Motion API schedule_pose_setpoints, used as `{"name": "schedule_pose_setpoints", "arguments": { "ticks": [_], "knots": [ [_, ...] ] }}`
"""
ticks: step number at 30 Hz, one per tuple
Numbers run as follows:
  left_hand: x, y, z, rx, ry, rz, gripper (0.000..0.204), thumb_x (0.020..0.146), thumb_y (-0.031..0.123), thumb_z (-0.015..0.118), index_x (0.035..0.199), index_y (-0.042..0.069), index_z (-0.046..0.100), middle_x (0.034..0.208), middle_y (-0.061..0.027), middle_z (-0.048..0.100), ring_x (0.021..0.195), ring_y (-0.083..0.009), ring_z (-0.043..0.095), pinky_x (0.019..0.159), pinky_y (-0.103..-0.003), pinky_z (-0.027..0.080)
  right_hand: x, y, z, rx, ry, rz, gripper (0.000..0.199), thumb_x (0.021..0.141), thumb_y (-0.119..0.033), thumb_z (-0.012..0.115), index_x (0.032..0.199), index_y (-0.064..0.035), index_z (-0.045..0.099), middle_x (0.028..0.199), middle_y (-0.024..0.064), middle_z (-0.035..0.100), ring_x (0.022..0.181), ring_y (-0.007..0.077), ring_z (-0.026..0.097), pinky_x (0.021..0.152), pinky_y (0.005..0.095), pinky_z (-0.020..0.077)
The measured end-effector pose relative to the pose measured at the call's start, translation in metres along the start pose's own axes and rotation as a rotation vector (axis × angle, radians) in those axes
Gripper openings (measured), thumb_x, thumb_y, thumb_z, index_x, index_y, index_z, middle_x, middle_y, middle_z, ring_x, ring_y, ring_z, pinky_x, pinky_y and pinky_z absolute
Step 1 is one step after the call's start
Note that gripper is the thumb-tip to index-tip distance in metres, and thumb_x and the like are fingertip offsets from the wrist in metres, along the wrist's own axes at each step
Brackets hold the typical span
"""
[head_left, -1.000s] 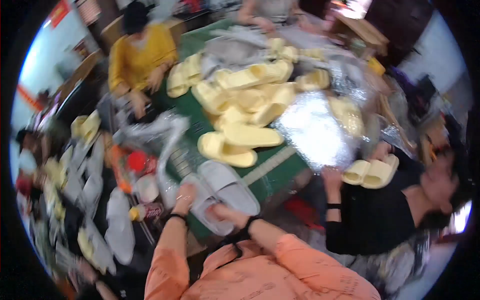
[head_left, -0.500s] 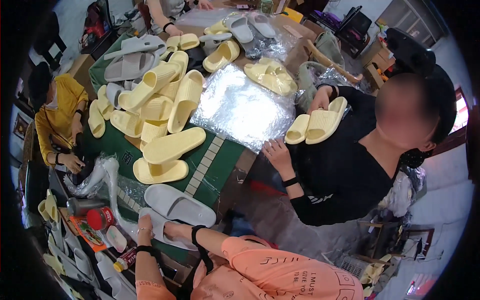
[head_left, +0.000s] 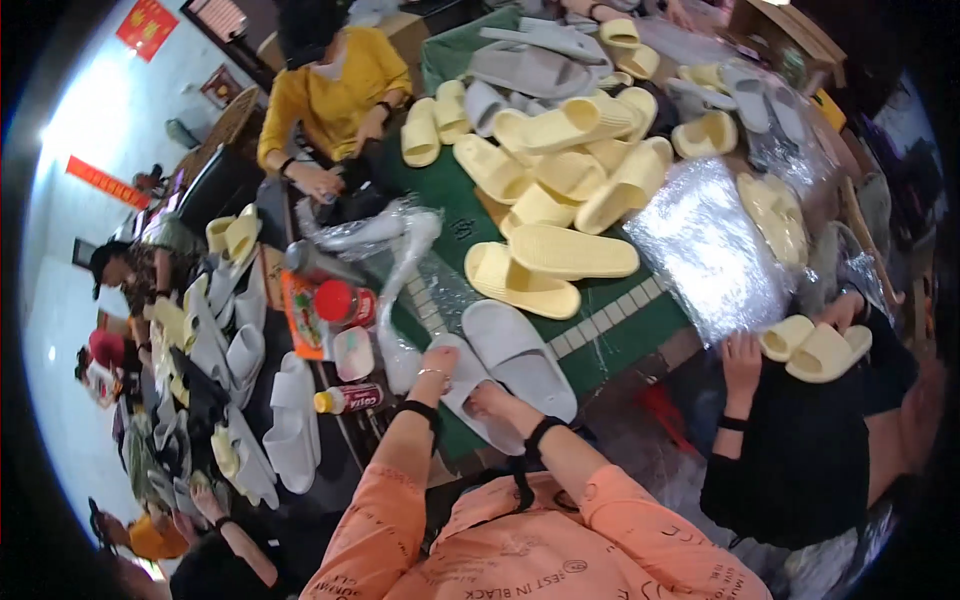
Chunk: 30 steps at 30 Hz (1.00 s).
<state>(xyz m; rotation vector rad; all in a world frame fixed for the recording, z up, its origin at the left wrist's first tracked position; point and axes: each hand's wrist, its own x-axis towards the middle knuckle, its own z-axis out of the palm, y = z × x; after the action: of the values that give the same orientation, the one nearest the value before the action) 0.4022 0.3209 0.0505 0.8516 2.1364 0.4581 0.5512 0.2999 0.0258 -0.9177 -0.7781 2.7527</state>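
Note:
A light grey slipper (head_left: 497, 430) lies at the green table's near edge with both my hands on it. My left hand (head_left: 438, 363) grips its far-left end, fingers partly hidden. My right hand (head_left: 489, 400) reaches into the foot opening, its fingertips out of sight under the strap. Touching it on the right is a matching grey slipper (head_left: 522, 362). Beyond these, two pale yellow slippers (head_left: 575, 250) overlap, sole up and on their side. Clear plastic wrap (head_left: 408, 250) lies crumpled to the left.
A heap of yellow and grey slippers (head_left: 570, 170) covers the far table. Left of my hands stand a red-lidded jar (head_left: 345, 302), a bottle (head_left: 348, 399) and a tub (head_left: 353, 354). At right, a co-worker's hand (head_left: 741, 365) rests by silvery plastic sheets (head_left: 705, 250); a person in yellow (head_left: 335, 95) works opposite.
My view has swung left, so everything sits farther right and more workers show at left. My hands stay on the grey slipper.

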Motion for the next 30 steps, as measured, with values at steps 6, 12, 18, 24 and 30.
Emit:
{"name": "schedule_pose_setpoints", "arguments": {
  "ticks": [6, 12, 18, 24, 30],
  "knots": [
    [-0.006, 0.028, -0.003, -0.529, 0.131, 0.066, 0.021, 0.076, 0.020, 0.050, 0.080, 0.000, 0.056, 0.070, -0.0067, 0.057, 0.061, -0.0155, 0.056, 0.054, -0.028, 0.045, -0.088, -0.037, 0.000, -0.870, 0.147, -0.245, 0.022, 0.081, -0.019, 0.043, 0.085, -0.0002, 0.054, 0.077, 0.0081, 0.056, 0.074, 0.0189, 0.052, 0.065, 0.0314, 0.0410],
    [-0.005, 0.043, -0.016, -0.717, 0.176, 0.076, 0.017, 0.079, 0.014, 0.045, 0.077, 0.001, 0.055, 0.065, -0.0089, 0.058, 0.055, -0.0162, 0.055, 0.052, -0.027, 0.045, -0.189, -0.042, -0.039, -0.606, 0.363, -0.186, 0.023, 0.081, -0.019, 0.044, 0.088, -0.0011, 0.056, 0.079, 0.0054, 0.056, 0.075, 0.0123, 0.050, 0.068, 0.0262, 0.0399],
    [-0.039, 0.078, 0.003, 0.028, 0.163, 0.442, 0.020, 0.070, 0.022, 0.057, 0.079, 0.005, 0.056, 0.069, -0.0140, 0.057, 0.061, -0.0258, 0.054, 0.057, -0.032, 0.043, -0.209, -0.037, -0.060, -0.589, 0.778, -0.557, 0.014, 0.078, -0.014, 0.051, 0.077, -0.0016, 0.059, 0.060, -0.0025, 0.050, 0.054, 0.0027, 0.041, 0.047, 0.0183, 0.0327],
    [-0.053, 0.093, 0.008, 0.319, -0.023, 0.441, 0.034, 0.068, 0.023, 0.057, 0.099, 0.010, 0.052, 0.089, -0.0150, 0.057, 0.083, -0.0300, 0.054, 0.073, -0.038, 0.042, -0.214, -0.052, -0.043, 0.006, 0.862, -0.565, 0.012, 0.073, -0.010, 0.058, 0.077, 0.0012, 0.060, 0.061, 0.0010, 0.054, 0.053, 0.0052, 0.045, 0.048, 0.0171, 0.0333],
    [-0.056, 0.091, 0.015, 0.320, -0.044, 0.461, 0.043, 0.069, 0.023, 0.056, 0.109, 0.010, 0.046, 0.097, -0.0149, 0.055, 0.089, -0.0313, 0.051, 0.077, -0.038, 0.039, -0.191, -0.071, -0.012, 0.639, 0.435, -0.781, 0.015, 0.079, -0.012, 0.053, 0.090, -0.0022, 0.052, 0.082, 0.0076, 0.056, 0.074, 0.0123, 0.053, 0.071, 0.0256, 0.0428]
  ]
}}
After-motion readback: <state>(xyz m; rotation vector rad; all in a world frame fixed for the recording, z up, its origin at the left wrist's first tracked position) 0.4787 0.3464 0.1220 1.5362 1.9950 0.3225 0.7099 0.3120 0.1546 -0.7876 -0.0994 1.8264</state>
